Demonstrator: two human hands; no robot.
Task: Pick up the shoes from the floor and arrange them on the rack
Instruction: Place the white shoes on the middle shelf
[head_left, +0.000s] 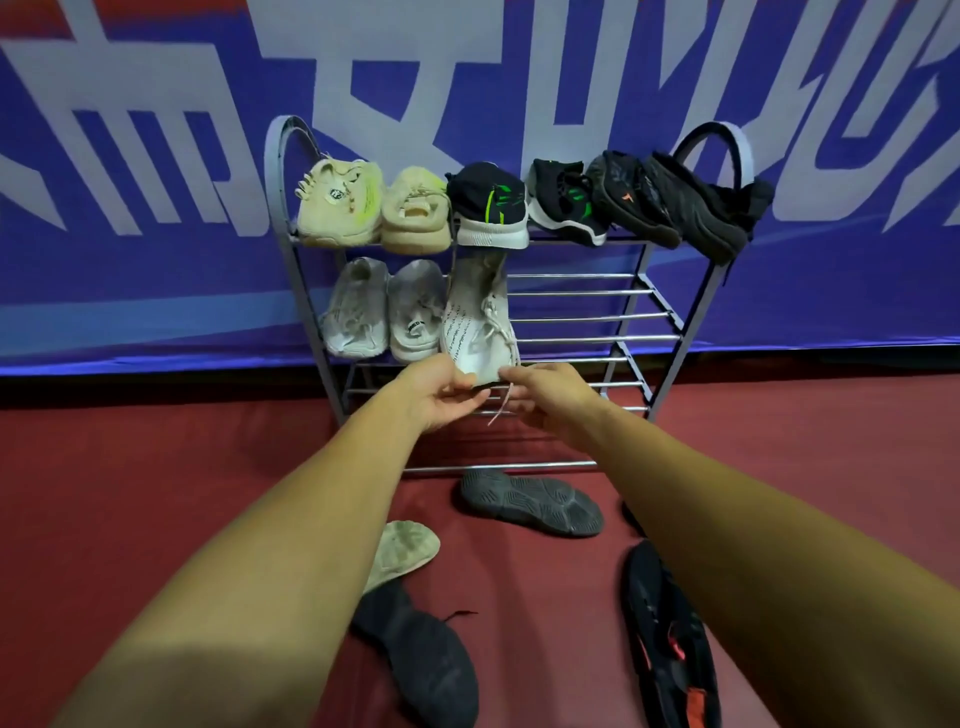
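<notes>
Head camera, looking down along two bare forearms. Left hand (441, 397) and right hand (545, 397) close together at the front of a grey metal shoe rack (587, 339), fingers of both curled and pinching the near end (toe or heel, hard to say) of a white knit sneaker (478, 322) from either side. Sneaker lying lengthwise on the middle shelf, pointing away from the hands, far end tucked under the top shelf, loose lace (501, 408) dangling between the two hands.

On the same shelf, beyond the left hand and just left of the held sneaker: two off-white sneakers (384, 312) side by side, touching.

On the top shelf, above and beyond both hands, six shoes in a row. Beyond the left hand: two beige sneakers (374, 205). Straight past the held sneaker: black sneaker with a green stripe (488, 205), and its match (563, 202) next to it. Beyond the right hand: two black shoes (675, 202), leaning over one another at the rack's end.

On the red floor (156, 493), nearer than the hands:
- under the right forearm, a dark shoe turned sole up (530, 501)
- beside the left forearm, a beige shoe sole up (408, 548), touching a black shoe (421, 660)
- against the right forearm, a black and red shoe (670, 639)

Behind the rack, a blue banner (156, 156) with large pale lettering.
</notes>
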